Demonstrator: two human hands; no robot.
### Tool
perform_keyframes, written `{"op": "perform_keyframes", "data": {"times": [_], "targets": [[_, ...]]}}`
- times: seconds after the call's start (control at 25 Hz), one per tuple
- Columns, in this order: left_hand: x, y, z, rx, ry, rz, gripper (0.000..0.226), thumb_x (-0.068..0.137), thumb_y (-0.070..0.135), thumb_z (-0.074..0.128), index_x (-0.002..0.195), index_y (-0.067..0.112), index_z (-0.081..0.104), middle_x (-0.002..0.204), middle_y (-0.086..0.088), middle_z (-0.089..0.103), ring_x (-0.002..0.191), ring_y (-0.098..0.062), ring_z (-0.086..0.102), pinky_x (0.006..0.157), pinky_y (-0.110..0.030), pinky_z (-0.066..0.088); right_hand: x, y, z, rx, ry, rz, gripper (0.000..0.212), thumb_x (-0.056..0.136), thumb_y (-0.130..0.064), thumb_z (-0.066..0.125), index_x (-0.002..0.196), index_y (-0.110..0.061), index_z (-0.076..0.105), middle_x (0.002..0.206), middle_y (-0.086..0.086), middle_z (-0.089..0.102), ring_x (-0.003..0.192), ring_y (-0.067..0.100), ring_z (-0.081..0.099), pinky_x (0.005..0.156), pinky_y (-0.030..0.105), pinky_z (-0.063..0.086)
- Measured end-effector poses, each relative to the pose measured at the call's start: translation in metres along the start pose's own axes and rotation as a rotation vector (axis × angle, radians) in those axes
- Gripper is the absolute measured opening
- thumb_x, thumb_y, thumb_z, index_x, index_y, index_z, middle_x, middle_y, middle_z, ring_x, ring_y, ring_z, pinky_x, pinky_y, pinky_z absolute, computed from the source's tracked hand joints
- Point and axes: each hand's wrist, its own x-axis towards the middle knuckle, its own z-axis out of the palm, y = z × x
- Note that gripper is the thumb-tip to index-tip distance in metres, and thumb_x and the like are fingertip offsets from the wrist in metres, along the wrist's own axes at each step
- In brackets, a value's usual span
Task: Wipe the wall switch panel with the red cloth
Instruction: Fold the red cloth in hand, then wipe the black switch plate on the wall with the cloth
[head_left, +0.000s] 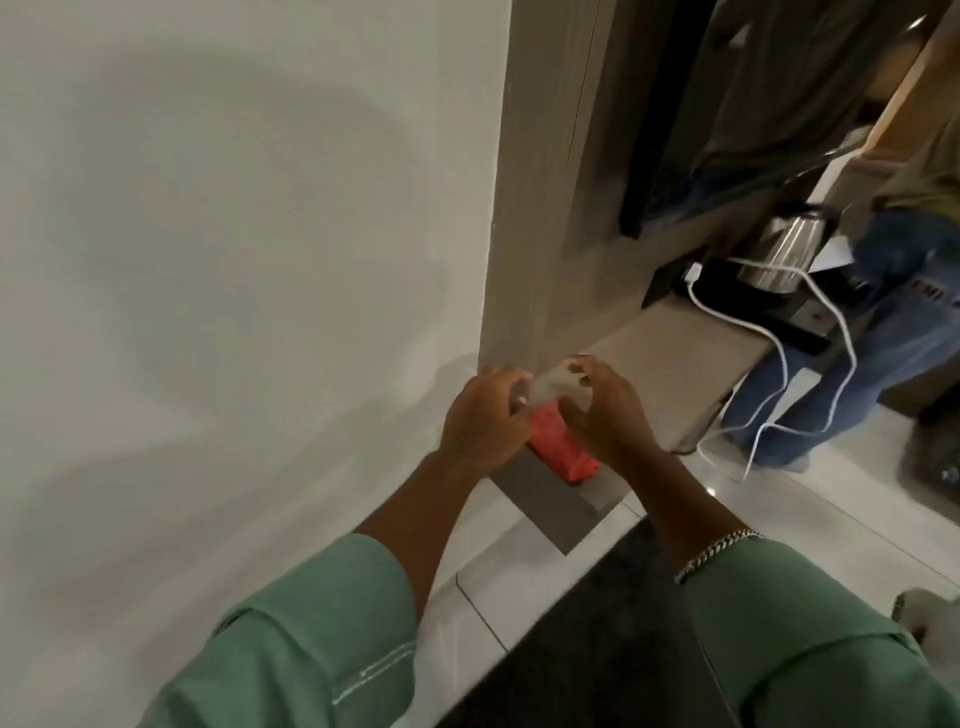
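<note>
The red cloth (563, 449) hangs bunched between my two hands, in front of the corner of the white wall (234, 260). My left hand (483, 421) and my right hand (610, 410) are both closed on a pale, whitish piece (550, 384) at the top of the cloth. Whether that piece is a wrapper or part of the cloth, I cannot tell. Both forearms come from green sleeves, and a chain bracelet (717, 551) sits on the right wrist. No wall switch panel is in view.
A grey pillar (540, 182) stands right of the wall, with a grey ledge (670, 358) beyond it. A steel kettle (784, 249) and white cables (779, 364) sit there. A person in blue jeans (893, 332) stands at right. A dark mat (597, 639) covers the tiled floor.
</note>
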Motion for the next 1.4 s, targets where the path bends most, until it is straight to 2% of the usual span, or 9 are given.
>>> {"op": "perform_keyframes", "data": {"times": [0.24,0.36,0.48,0.56,0.72,0.96,1.12,1.28,1.4], "targets": [[0.010,-0.037,0.089,-0.236,0.089,-0.387,0.017,0.084,0.014,0.067,0.098,0.007,0.064,0.104,-0.015,0.069,0.096,-0.030,0.063,0.085,-0.032,0.049,0.004,0.071,0.054,-0.088,-0.168,0.071,0.044,0.097,-0.030,0.058,0.138,-0.015,0.051,0.143,0.015,0.056,0.128,0.038,0.054,0.109,0.048,0.045],[0.012,-0.033,0.108,-0.594,0.198,-0.647,0.023,0.081,0.023,0.074,0.094,0.014,0.058,0.107,-0.015,0.066,0.099,-0.032,0.065,0.089,-0.046,0.058,-0.006,0.086,0.063,-0.047,-0.162,0.041,0.047,0.100,-0.035,0.054,0.142,-0.015,0.049,0.151,0.015,0.050,0.133,0.036,0.050,0.112,0.048,0.043],[0.007,-0.030,0.105,-0.884,0.201,-0.851,0.034,0.081,0.019,0.074,0.111,0.009,0.062,0.111,-0.018,0.066,0.100,-0.037,0.067,0.084,-0.051,0.061,-0.027,0.076,0.060,0.031,-0.168,-0.006,0.048,0.098,-0.037,0.052,0.139,-0.012,0.052,0.142,0.015,0.056,0.126,0.032,0.055,0.105,0.038,0.045],[-0.001,-0.029,0.092,-0.961,0.153,-0.867,0.043,0.081,0.013,0.074,0.121,0.003,0.061,0.114,-0.020,0.068,0.097,-0.036,0.067,0.077,-0.045,0.061,-0.039,0.062,0.056,0.059,-0.192,-0.037,0.056,0.096,-0.046,0.047,0.142,-0.014,0.048,0.144,0.013,0.056,0.129,0.029,0.054,0.110,0.046,0.046],[-0.026,-0.019,0.034,-1.015,0.022,-0.727,0.034,0.083,0.014,0.071,0.116,0.008,0.065,0.117,-0.016,0.067,0.104,-0.036,0.063,0.084,-0.049,0.060,-0.061,0.007,0.044,0.022,-0.192,-0.219,0.079,0.088,-0.069,0.046,0.154,-0.031,0.025,0.165,0.009,0.026,0.149,0.031,0.033,0.120,0.052,0.035],[-0.087,0.015,-0.120,-0.939,0.098,-0.472,0.026,0.082,-0.004,0.053,0.098,0.008,0.069,0.093,-0.014,0.068,0.084,-0.027,0.063,0.064,-0.033,0.053,-0.087,-0.140,0.032,0.253,0.036,-0.441,0.072,0.081,-0.037,0.066,0.146,-0.026,0.037,0.159,0.016,0.033,0.143,0.032,0.042,0.109,0.054,0.047],[-0.169,0.040,-0.270,-0.764,0.305,-0.170,0.034,0.086,-0.006,0.054,0.113,0.013,0.065,0.101,-0.007,0.072,0.091,-0.018,0.070,0.078,-0.033,0.060,-0.108,-0.282,0.037,0.410,0.279,-0.645,0.067,0.075,-0.018,0.071,0.140,-0.012,0.054,0.152,0.022,0.044,0.140,0.030,0.050,0.106,0.050,0.052],[-0.257,0.044,-0.405,-0.487,0.674,0.170,0.036,0.085,-0.016,0.052,0.106,0.011,0.062,0.105,-0.012,0.069,0.099,-0.018,0.068,0.094,-0.036,0.055,-0.127,-0.410,0.039,0.522,0.387,-0.815,0.071,0.074,-0.019,0.073,0.141,-0.021,0.051,0.154,0.017,0.044,0.140,0.018,0.047,0.110,0.039,0.050],[-0.318,0.035,-0.498,-0.225,0.959,0.434,0.026,0.087,-0.008,0.049,0.099,0.009,0.064,0.094,-0.012,0.069,0.086,-0.019,0.067,0.080,-0.035,0.055,-0.149,-0.499,0.051,0.613,0.395,-0.855,0.075,0.073,-0.020,0.073,0.144,-0.026,0.048,0.157,0.011,0.042,0.140,0.012,0.047,0.110,0.038,0.049]]}}
